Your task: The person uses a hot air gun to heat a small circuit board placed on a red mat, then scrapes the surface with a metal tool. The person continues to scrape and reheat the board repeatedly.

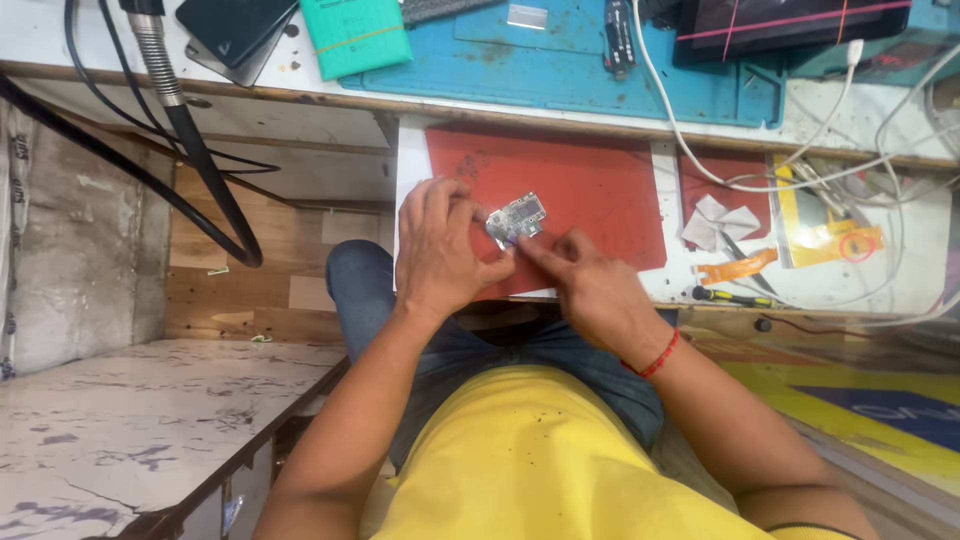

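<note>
A small circuit board [517,219] with metal shields lies over a red mat [590,190] on a pull-out shelf. My left hand [440,250] pinches the board's left end between thumb and fingers. My right hand [590,285], with a red thread band at the wrist, presses a fingertip against the board's lower edge. Whether the right hand holds a small tool is hidden.
A teal work mat [560,75] with a black tool sits on the upper bench, beside a green block [355,35] and dark phones [235,30]. White cables [700,150], paper scraps [722,222], an orange flex strip [738,266] and a screwdriver [730,296] lie right. A black hose [205,165] hangs left.
</note>
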